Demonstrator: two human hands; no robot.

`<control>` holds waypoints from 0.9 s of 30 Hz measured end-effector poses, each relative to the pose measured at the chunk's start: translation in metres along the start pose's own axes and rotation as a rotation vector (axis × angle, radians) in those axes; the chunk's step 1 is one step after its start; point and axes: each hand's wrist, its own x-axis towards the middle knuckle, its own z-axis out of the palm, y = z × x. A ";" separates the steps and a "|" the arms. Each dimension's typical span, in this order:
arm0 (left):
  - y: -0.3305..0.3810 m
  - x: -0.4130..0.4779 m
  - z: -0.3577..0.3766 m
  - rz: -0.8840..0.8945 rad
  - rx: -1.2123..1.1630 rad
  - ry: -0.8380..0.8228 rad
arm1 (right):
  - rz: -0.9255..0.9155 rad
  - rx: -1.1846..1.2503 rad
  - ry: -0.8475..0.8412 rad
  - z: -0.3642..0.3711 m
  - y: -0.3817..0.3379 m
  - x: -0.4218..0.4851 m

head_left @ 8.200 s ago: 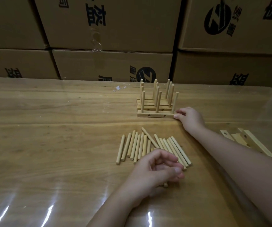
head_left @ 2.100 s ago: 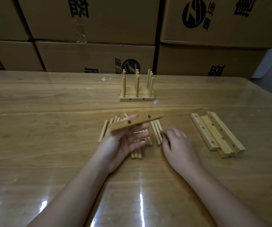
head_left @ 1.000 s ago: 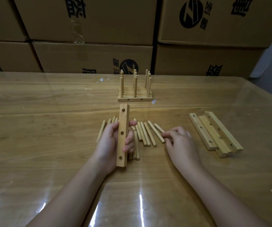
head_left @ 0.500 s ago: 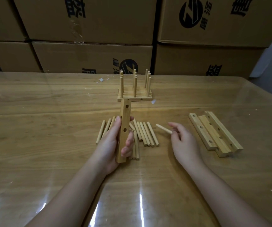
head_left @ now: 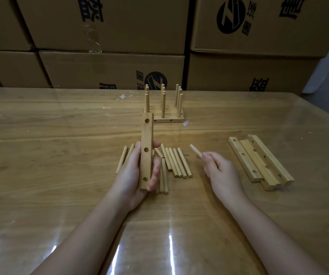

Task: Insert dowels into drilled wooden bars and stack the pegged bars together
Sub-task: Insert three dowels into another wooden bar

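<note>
Head view: you held 1 drilled bar (head_left: 146, 135) in your L hand (head_left: 132, 173). Its long axis ran away from you and its 3 holes faced the cam.
L hand: fingers + thumb were wrapped round the bar's lower half. The bar was lifted off the table (head_left: 60, 155), over the loose dowels (head_left: 177, 163).
R hand (head_left: 221, 173): it pinched 1 dowel (head_left: 195, 151) near its lower end, other fingers curled in.
Dowel axis: tilted, free tip pointing up-left toward the bar.
Key relation: the dowel tip sat right of the bar, apart from it, approx level w/ the middle hole. Your R hand was the one to close the gap.
Next move (my guess): you'd need the dowel turned square to the hole face before pushing.
Elsewhere: the pegged stack (head_left: 163, 116) stood beyond the bar. The spare drilled bars (head_left: 258, 161) lay right of your R hand.
</note>
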 end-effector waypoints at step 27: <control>-0.008 0.001 -0.006 0.005 0.293 -0.064 | -0.058 0.136 0.040 -0.001 -0.006 -0.004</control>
